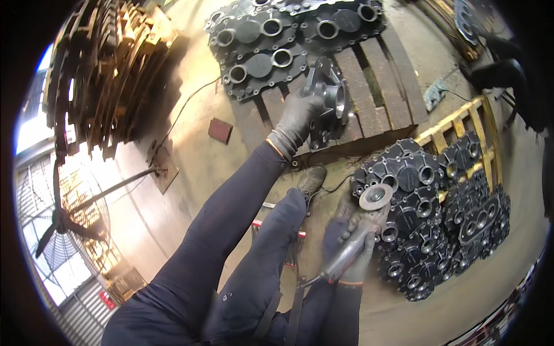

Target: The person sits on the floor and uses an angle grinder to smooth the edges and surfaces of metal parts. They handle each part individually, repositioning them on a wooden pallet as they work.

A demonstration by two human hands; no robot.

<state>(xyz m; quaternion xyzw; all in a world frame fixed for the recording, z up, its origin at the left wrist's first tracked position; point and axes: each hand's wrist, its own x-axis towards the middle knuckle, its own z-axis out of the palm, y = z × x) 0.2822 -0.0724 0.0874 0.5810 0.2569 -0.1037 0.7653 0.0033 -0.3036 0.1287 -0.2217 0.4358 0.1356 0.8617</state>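
Observation:
My left hand (298, 118), in a dark grey glove, grips the edge of a black cast metal housing (330, 98). The housing is tilted on its side at the near part of a wooden pallet (385, 63), its round bore facing right. An angle grinder (349, 254) is in my right hand (362, 249), which wears a lighter grey glove with fingers wrapped round the tool's body. The grinder's round disc (375, 197) points away from me and is apart from the held housing. Whether the disc spins I cannot tell.
More black housings (259, 66) lie on the pallet's far left. Stacked housings (412, 225) stand at right beside a yellowish pallet (485, 130). A reddish-brown block (220, 131) lies on the floor. A large fan (60, 222) and piled pallets (109, 69) are at left. Cables cross the floor.

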